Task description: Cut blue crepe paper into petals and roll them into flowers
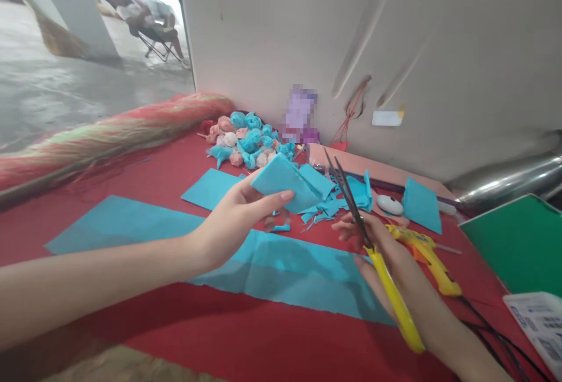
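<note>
My left hand (263,206) pinches a folded piece of blue paper (285,183) above the middle of the red table. To its right, my right hand (369,235) holds yellow-handled scissors (390,294), their blades pointing up and slightly parted. The blades are apart from the folded piece. Beneath both hands a long blue paper strip (298,270) lies across the table. Cut blue scraps (325,209) are scattered behind the hands. Another blue piece (211,187) rests behind my left wrist.
Blue, pink and white paper flowers (250,139) are heaped at the back. A yellow glue gun (428,256) with a black cord, a blue folded stack (421,205) and a green board (518,247) are at the right. A person (144,19) reclines in a chair far left.
</note>
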The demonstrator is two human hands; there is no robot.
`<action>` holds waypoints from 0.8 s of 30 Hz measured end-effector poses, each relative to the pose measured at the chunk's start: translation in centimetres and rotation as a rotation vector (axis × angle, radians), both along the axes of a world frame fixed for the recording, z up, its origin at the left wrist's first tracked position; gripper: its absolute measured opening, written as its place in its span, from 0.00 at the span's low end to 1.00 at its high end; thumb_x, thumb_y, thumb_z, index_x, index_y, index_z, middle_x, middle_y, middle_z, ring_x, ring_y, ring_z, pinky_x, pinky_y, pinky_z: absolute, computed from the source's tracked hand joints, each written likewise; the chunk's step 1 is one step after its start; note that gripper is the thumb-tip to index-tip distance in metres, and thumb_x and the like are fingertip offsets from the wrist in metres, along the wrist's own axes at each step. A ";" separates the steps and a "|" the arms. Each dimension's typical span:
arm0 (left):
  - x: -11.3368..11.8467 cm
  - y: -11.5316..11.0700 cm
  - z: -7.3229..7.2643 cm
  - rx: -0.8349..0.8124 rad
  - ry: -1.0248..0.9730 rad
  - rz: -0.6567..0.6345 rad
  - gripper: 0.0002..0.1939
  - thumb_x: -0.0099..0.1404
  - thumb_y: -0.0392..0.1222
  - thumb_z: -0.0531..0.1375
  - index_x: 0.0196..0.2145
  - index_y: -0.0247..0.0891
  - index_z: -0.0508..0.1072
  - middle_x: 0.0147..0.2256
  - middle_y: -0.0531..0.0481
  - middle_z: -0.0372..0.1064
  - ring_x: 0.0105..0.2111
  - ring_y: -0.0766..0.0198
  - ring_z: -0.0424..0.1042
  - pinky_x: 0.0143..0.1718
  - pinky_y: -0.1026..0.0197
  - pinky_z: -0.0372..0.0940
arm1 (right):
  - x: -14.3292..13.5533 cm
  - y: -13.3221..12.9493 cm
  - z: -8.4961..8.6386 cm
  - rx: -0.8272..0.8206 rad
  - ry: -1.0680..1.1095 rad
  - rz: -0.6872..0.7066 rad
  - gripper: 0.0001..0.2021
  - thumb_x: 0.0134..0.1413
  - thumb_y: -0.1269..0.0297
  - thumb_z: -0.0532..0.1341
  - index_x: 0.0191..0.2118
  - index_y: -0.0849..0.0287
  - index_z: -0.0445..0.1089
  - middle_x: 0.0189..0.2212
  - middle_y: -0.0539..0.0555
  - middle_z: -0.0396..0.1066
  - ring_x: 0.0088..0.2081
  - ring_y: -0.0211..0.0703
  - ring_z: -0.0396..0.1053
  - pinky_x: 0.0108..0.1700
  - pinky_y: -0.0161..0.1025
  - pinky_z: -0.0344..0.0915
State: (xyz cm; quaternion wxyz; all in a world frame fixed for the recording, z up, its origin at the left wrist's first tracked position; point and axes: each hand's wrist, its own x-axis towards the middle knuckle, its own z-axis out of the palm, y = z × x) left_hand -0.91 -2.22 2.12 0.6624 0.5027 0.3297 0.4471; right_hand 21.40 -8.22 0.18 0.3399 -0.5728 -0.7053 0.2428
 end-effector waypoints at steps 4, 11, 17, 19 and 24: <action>0.3 -0.5 -0.4 -0.037 -0.006 -0.151 0.06 0.57 0.39 0.61 0.32 0.36 0.67 0.28 0.52 0.72 0.30 0.62 0.74 0.23 0.67 0.64 | -1.3 0.0 1.0 0.056 0.112 -0.038 0.11 0.51 0.66 0.59 0.41 0.53 0.60 0.38 0.52 0.65 0.36 0.41 0.66 0.35 0.35 0.67; 1.3 -2.4 -1.9 -0.156 0.095 -0.432 0.06 0.59 0.35 0.58 0.35 0.36 0.63 0.34 0.51 0.72 0.37 0.61 0.75 0.26 0.67 0.70 | -3.2 -1.0 0.5 -0.217 0.640 0.022 0.13 0.48 0.65 0.62 0.38 0.52 0.57 0.35 0.48 0.64 0.31 0.34 0.63 0.34 0.32 0.66; 1.5 -2.6 -1.9 -0.122 0.198 -0.527 0.05 0.61 0.35 0.55 0.36 0.32 0.69 0.34 0.47 0.73 0.37 0.62 0.74 0.29 0.69 0.70 | -3.1 -1.1 -1.0 -0.097 0.648 0.054 0.14 0.49 0.75 0.59 0.39 0.51 0.57 0.31 0.45 0.63 0.29 0.31 0.63 0.30 0.26 0.64; 1.5 -2.5 -1.8 -0.123 0.184 -0.532 0.07 0.62 0.36 0.55 0.36 0.31 0.71 0.33 0.45 0.74 0.36 0.62 0.74 0.28 0.70 0.70 | -3.3 -1.4 -0.6 -0.078 0.641 -0.006 0.14 0.49 0.75 0.59 0.39 0.51 0.57 0.31 0.46 0.62 0.30 0.32 0.64 0.30 0.26 0.65; 1.3 -2.5 -2.3 -0.179 -0.096 -0.574 0.11 0.65 0.39 0.52 0.43 0.36 0.71 0.43 0.41 0.71 0.40 0.55 0.73 0.23 0.68 0.70 | -3.3 -1.8 -0.1 -0.040 0.673 -0.065 0.12 0.48 0.71 0.61 0.38 0.50 0.61 0.31 0.46 0.63 0.32 0.34 0.65 0.34 0.27 0.66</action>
